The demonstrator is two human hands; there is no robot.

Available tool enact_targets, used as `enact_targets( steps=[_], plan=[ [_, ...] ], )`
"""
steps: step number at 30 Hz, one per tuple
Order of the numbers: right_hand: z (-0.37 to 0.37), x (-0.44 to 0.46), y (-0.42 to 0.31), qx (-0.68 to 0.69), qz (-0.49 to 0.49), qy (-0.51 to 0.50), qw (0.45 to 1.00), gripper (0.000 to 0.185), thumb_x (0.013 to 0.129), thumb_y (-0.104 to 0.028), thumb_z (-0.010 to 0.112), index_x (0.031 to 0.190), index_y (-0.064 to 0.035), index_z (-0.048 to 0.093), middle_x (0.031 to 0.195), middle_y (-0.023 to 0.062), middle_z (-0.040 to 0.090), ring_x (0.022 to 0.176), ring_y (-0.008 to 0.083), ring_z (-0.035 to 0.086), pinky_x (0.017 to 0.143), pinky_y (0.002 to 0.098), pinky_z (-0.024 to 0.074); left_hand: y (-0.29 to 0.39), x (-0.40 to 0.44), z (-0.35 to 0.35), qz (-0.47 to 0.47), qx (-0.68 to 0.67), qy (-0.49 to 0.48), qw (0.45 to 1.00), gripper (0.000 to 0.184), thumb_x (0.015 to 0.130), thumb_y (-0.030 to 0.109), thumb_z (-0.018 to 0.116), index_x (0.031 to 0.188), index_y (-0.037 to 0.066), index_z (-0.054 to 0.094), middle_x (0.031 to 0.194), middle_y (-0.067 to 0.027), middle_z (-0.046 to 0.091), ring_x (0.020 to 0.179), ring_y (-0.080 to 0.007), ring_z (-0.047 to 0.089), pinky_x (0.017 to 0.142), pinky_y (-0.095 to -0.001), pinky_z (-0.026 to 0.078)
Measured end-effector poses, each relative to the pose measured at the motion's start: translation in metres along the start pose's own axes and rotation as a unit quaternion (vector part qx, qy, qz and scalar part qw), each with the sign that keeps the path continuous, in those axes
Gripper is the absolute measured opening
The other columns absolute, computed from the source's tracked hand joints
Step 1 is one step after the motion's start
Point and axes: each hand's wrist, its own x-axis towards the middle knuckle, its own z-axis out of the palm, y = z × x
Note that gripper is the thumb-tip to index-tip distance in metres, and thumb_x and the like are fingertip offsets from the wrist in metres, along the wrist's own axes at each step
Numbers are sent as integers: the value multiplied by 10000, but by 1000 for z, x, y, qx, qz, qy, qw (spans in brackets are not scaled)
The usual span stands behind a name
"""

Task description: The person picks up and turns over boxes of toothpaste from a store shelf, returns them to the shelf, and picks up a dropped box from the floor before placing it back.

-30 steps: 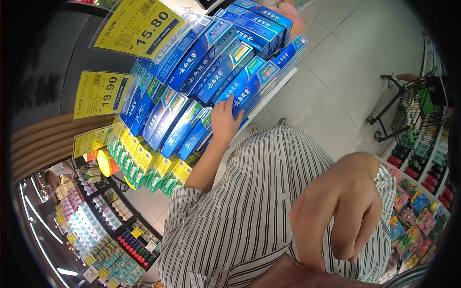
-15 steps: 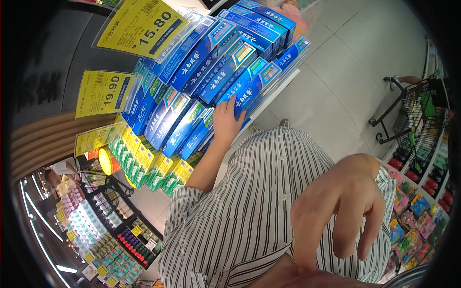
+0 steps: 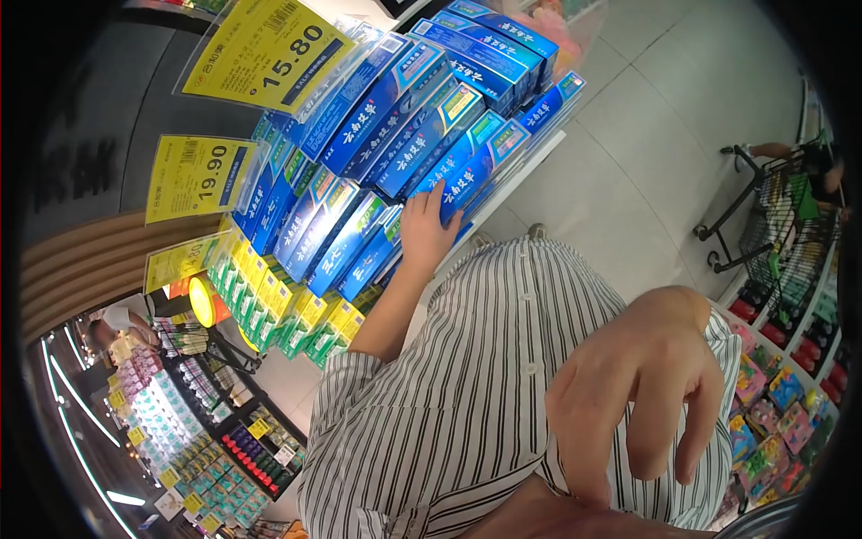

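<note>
Long blue toothpaste boxes [image 3: 415,148] with white lettering are stacked in tiers on a display at the upper middle. My left hand [image 3: 427,232] is at the near end of one blue toothpaste box [image 3: 464,184] in the lower row, its finger and thumb against that end. The box still lies among its neighbours. Close to the camera at the lower right, my right hand [image 3: 639,386] hangs in front of the striped shirt [image 3: 485,359]. Its fingers are loosely bent and apart, with nothing seen in them.
Yellow price signs [image 3: 269,58] stick out left of the boxes. Green-and-yellow boxes [image 3: 269,301] sit below them. A shopping cart [image 3: 772,211] stands at the right on the tiled floor [image 3: 628,153]. Lit shelves [image 3: 171,422] and a person [image 3: 121,323] are at the lower left.
The view has shifted very slightly. Both hands keep the same places, and the boxes have not visibly moved.
</note>
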Motion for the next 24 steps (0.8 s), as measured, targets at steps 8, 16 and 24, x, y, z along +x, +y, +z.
enact_targets(
  steps=[8,16,24],
  plan=[
    [-12,-5,0,23,-34,4,999,205,853,-209,673,811,-15,622,1159,215,578,934,318,621,697,386,504,0,4,-2,10,3,-5,1000,614,713,212,768,1257,43,538,918,-132,560,853,-309,537,757,-408,456],
    [-7,-6,-4,44,-57,53,996,245,855,-213,669,859,27,625,1178,300,531,956,391,615,702,432,527,2,8,0,10,-6,15,1000,667,711,222,780,1288,32,505,904,-150,578,820,-321,553,721,-419,455],
    [-11,-3,-15,18,-23,24,999,265,868,-237,660,905,23,622,1197,272,532,952,372,610,712,416,508,2,7,3,-1,-10,17,1000,632,696,217,775,1251,48,525,959,-143,586,866,-318,557,756,-414,470]
  ],
)
